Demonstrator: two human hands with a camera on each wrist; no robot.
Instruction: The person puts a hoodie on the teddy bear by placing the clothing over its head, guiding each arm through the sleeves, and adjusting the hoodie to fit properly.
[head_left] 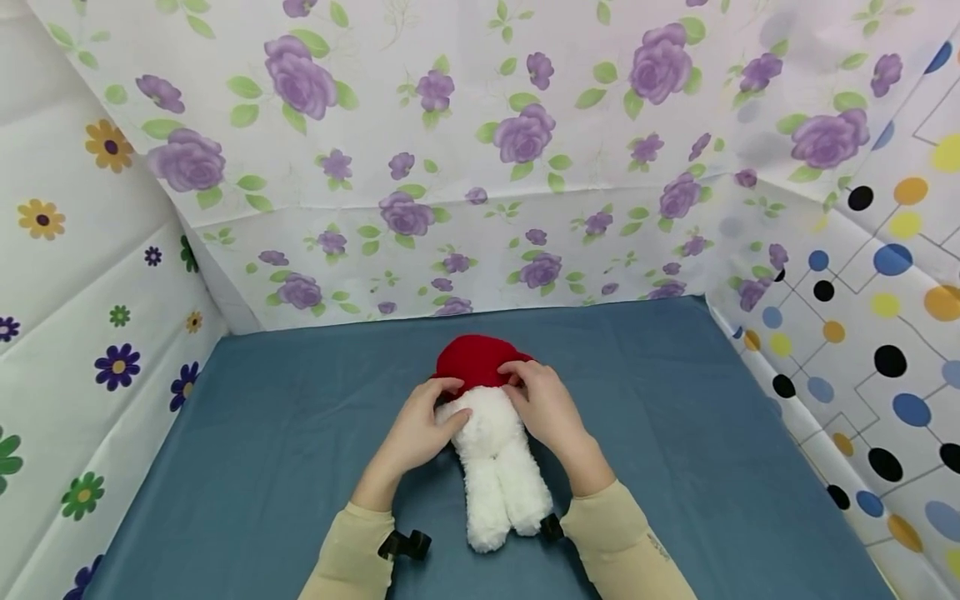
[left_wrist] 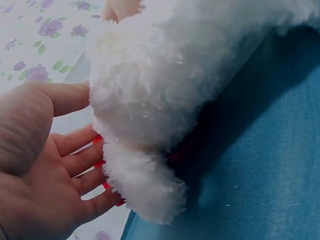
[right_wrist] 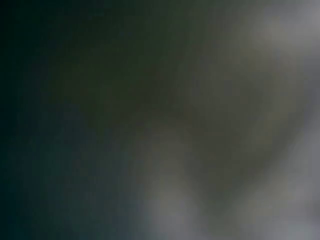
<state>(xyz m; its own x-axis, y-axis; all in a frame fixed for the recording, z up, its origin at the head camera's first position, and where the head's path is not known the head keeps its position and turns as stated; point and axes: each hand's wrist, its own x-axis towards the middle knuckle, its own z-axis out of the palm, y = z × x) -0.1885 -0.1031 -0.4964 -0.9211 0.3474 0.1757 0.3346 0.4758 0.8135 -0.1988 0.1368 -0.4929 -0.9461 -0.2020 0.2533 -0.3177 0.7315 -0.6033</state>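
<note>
White plush toy [head_left: 489, 433] lying on the blue surface [head_left: 300, 433], a red fabric piece [head_left: 471, 358] covering its upper end.
The left hand [head_left: 417, 429] is touching the toy's left side, its grip spread; the right hand [head_left: 552, 410] is reaching to the toy's upper right, whether its grip is pinching fabric being impossible to tell. Placement appears largely done, edge adjustment seemingly remaining.
</note>
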